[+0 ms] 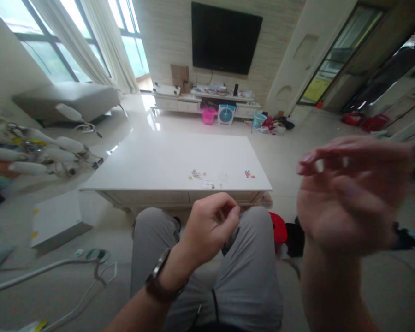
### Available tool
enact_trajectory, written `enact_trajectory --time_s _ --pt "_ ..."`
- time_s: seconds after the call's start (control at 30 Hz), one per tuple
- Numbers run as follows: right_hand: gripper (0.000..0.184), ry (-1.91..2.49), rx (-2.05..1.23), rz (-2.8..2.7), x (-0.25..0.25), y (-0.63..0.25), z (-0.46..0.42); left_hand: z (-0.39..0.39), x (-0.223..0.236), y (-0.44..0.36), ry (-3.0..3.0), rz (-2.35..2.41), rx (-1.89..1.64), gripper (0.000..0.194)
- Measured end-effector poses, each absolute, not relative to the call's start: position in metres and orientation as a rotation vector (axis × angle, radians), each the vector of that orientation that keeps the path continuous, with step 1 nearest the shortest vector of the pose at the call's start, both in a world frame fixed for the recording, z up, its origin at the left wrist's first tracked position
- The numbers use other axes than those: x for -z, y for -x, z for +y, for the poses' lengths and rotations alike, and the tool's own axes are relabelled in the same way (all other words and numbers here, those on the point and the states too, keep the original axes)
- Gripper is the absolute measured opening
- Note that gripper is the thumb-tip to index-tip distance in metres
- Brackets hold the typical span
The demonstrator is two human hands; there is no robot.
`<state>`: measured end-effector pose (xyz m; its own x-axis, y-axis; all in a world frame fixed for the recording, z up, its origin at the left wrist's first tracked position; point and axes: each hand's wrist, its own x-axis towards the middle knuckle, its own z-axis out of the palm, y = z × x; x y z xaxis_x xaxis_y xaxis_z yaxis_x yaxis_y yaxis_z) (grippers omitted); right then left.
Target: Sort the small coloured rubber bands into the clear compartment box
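My left hand [211,226], a watch [158,273] on its wrist, hovers over my lap in front of the table's near edge. Its fingers curl in and the thumb meets the index finger; anything between them is too small to make out. To the right, my right hand [352,198] is raised close to the camera, fingers bent. Motion blur hides whether it grips anything. On the white table [173,154], nearest my left hand, lie small trinkets [195,174], a pale card or packet [207,184] and a cluster of colourful bead-like pieces [248,174].
My knees [252,244] are below the table edge. A red stool or bin [278,227] stands beside my right knee. On the left floor are a white box [57,219] and a power strip [93,254] with cables. A pink basket [208,116] and a fan [226,114] stand beyond the table.
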<state>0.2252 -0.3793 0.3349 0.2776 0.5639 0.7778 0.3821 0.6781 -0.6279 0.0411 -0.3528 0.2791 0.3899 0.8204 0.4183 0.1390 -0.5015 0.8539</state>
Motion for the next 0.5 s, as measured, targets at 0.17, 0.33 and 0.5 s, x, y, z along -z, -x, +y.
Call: enact_trajectory --time_s 0.17,0.33,0.5 --pt "0.018 1.067 -0.332 -1.319 -0.262 -0.234 -0.266 -0.240 -0.194 -0.075 -1.928 1.013 -0.978 0.020" --pt "0.023 1.358 -0.419 -1.301 -0.177 -0.258 -0.148 -0.117 -0.128 -0.065 -1.963 1.293 -0.814 0.022" --pt "0.016 1.557 -0.433 -1.291 -0.105 -0.273 -0.072 -0.038 -0.073 -0.040 -1.924 1.417 -0.672 0.012"
